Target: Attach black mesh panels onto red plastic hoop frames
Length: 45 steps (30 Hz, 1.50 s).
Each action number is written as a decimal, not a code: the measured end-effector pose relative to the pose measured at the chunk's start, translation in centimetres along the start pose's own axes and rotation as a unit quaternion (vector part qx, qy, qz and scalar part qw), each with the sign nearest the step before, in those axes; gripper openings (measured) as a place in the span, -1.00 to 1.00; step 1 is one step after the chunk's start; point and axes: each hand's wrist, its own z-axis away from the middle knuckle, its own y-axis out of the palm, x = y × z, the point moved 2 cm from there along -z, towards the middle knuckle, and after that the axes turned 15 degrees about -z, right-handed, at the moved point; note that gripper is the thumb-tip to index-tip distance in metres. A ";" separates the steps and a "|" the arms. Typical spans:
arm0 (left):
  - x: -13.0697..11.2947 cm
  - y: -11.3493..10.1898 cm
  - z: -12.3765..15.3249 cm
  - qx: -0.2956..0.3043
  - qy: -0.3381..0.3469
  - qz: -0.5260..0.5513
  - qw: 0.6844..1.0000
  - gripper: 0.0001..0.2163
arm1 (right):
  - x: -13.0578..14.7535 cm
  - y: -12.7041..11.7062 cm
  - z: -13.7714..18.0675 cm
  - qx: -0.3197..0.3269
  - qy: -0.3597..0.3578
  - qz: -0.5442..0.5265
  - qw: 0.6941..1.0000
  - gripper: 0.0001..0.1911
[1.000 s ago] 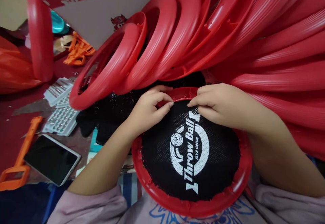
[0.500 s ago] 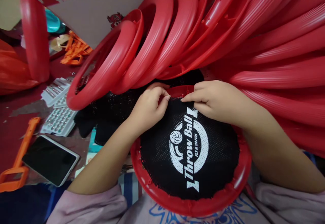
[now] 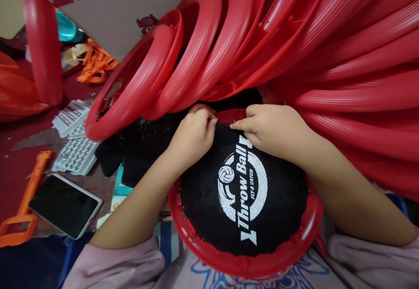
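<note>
A red plastic ring (image 3: 247, 266) rests against my lap, its inner side facing up. Stretched across it is a black mesh net (image 3: 203, 206) with white "Throw Ball" lettering. At the far rim my left hand (image 3: 196, 132) is closed, thumb and fingertip pinching the net's edge. Just right of it, my right hand (image 3: 273, 127) has its index finger laid along the same edge, the other fingers curled in. The fingertips of both hands are a short gap apart. What lies under them is partly hidden.
Many red rings (image 3: 203, 49) lean in a row behind, filling the right. More black mesh (image 3: 140, 145) lies beneath them. To the left are trays of small metal parts (image 3: 75, 156), a phone (image 3: 65, 206), an orange plastic handle (image 3: 32, 193) and orange pieces (image 3: 96, 62).
Both hands have shifted slightly left along the far rim, still at the net's edge. The ring and net have moved very little.
</note>
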 end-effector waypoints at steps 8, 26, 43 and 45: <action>0.0 0.0 -0.3 0.009 0.000 -0.001 1.000 -0.89 | 0.3 -0.2 0.1 0.009 0.002 -0.001 1.000 -0.62; -0.3 -0.6 1.0 -0.002 0.134 0.032 0.990 -0.72 | -0.2 -1.5 0.4 0.020 0.083 -0.168 0.982 -0.75; -0.1 -2.5 1.0 0.052 0.092 0.037 0.994 -0.76 | 2.3 -0.1 0.8 0.109 0.071 0.053 0.990 -0.71; -0.1 -2.3 0.9 0.052 0.093 0.066 0.992 -0.77 | 2.3 -0.1 0.7 0.087 0.070 0.032 0.993 -0.75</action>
